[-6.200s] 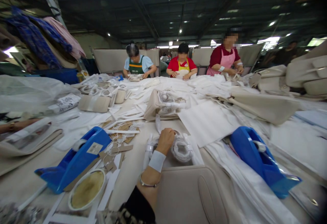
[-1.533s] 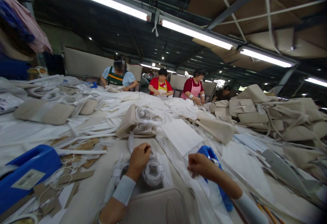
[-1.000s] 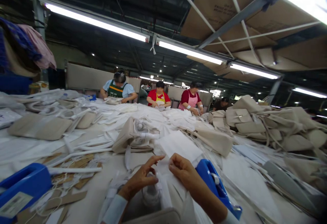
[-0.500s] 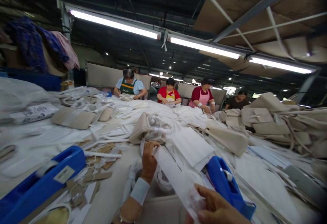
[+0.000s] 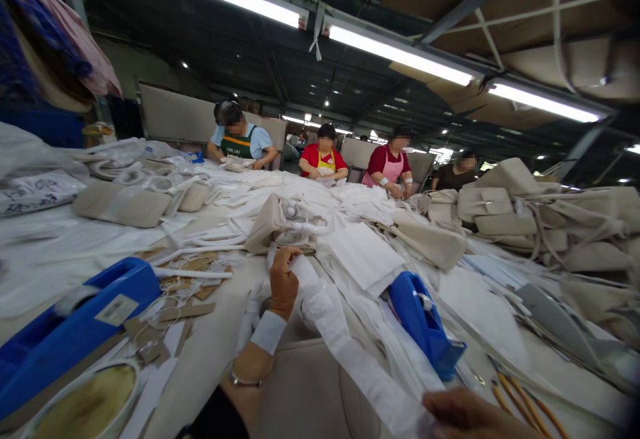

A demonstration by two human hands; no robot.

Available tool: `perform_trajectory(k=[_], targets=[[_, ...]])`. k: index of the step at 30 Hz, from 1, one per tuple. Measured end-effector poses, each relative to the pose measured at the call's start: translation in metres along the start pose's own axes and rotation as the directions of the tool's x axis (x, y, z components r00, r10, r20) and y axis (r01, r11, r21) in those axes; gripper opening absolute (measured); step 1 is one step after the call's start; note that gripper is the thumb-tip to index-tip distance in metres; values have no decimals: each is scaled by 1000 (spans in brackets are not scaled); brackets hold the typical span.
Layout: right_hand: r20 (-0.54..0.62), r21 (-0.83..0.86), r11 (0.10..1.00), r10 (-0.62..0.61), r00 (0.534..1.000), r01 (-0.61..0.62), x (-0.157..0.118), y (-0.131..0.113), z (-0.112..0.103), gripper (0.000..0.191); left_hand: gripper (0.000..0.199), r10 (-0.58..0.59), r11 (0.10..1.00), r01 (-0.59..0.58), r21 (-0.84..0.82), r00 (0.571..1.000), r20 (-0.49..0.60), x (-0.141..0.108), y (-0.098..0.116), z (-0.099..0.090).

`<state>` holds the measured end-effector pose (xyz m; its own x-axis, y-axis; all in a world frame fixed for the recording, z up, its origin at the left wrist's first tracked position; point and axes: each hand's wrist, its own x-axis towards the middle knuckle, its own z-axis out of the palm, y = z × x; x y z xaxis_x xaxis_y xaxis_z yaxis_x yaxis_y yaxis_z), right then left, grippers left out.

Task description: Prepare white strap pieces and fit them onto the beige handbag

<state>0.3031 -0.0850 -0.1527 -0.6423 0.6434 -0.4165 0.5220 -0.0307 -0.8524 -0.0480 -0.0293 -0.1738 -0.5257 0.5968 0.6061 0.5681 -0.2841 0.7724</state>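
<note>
A long white strip of thin, paper-like wrapping (image 5: 357,359) runs slantwise between my hands. Its upper end is gripped in my left hand (image 5: 283,283), whose fingers are curled closed. Low at the right, my right hand (image 5: 467,412) pinches the lower end; part of this hand is cut off by the frame. Beneath the strip lies a beige bag (image 5: 310,385) with a smooth front. White-wrapped parts (image 5: 257,305) show beside my left wrist, though the fingers hide what they join. A boxy beige bag with wrapped parts (image 5: 265,224) stands just beyond my left hand.
Blue tape dispensers stand at left (image 5: 123,295) and right (image 5: 417,319). White sheets (image 5: 365,255) and beige bags (image 5: 505,222) cover the table. Near me are a round tub (image 5: 87,399), cardboard tags (image 5: 187,310) and orange-handled tools (image 5: 523,399). Several co-workers sit across the table.
My right hand has moved down and to the right, drawing the white strip out longer. My left hand keeps its grip. The whole view has shifted, showing more of the near table.
</note>
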Motion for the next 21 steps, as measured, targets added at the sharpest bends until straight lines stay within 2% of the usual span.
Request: perform_trajectory(k=[2,3,5,7,8,11,14,17,21], targets=[[-197,-169,986,-31,980,-3,34,-2,-15,32,37,14,1000,-14,-12,1000,6,0,-1,0],[-324,-306,952,-90,942,-14,54,-3,-25,24,35,31,999,-31,-17,999,7,0,-1,0],[-501,-584,802,-234,833,-127,95,-5,-44,19,31,60,998,-60,-17,998,6,-1,-2,-1],[-572,-660,712,-271,774,-238,132,-6,-57,21,28,72,997,-72,-10,997,1,-1,-2,-1],[-595,-666,690,-262,760,-283,148,-5,-60,23,27,74,997,-74,-7,997,-1,-1,-3,-1],[-641,-670,625,-216,737,-400,181,-2,-58,34,25,85,996,-85,-14,996,-11,0,-3,0],[-655,-691,538,-183,733,-483,195,3,-51,49,25,91,996,-91,-14,996,-9,0,-3,0],[-627,-740,455,-199,753,-496,196,5,-49,57,23,85,996,-85,1,996,9,-1,-2,1],[-583,-790,386,-233,779,-476,185,2,-56,56,21,102,994,-102,-33,995,1,-1,-3,3]])
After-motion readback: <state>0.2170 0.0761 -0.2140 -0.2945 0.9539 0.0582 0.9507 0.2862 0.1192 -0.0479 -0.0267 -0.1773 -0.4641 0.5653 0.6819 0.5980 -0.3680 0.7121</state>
